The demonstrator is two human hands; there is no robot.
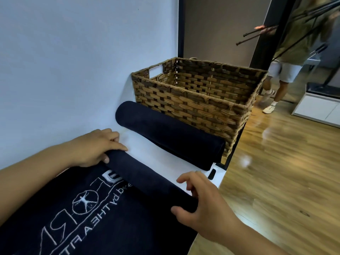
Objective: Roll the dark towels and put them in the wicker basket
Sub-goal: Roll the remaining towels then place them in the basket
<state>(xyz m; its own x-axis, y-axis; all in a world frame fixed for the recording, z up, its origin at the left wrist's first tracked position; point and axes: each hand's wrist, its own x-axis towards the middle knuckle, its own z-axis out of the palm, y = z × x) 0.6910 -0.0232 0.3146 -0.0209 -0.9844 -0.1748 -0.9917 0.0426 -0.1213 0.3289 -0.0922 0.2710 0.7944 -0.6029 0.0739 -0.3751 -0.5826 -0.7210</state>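
Note:
A dark navy towel (103,216) with white embroidered lettering lies flat on the white shelf top (147,153), its far end turned into a thin roll (150,179). My left hand (95,148) grips the roll's left end, thumb tucked under. My right hand (200,197) pinches the roll's right end. A second dark towel (169,135), fully rolled, lies on the shelf just beyond, against the front wall of the brown wicker basket (198,107). The basket looks empty inside.
A pale wall runs along the left of the shelf. The shelf's right edge drops to a wooden floor (276,181). A person in shorts and white shoes (279,78) walks at the back right, near a white cabinet (320,107).

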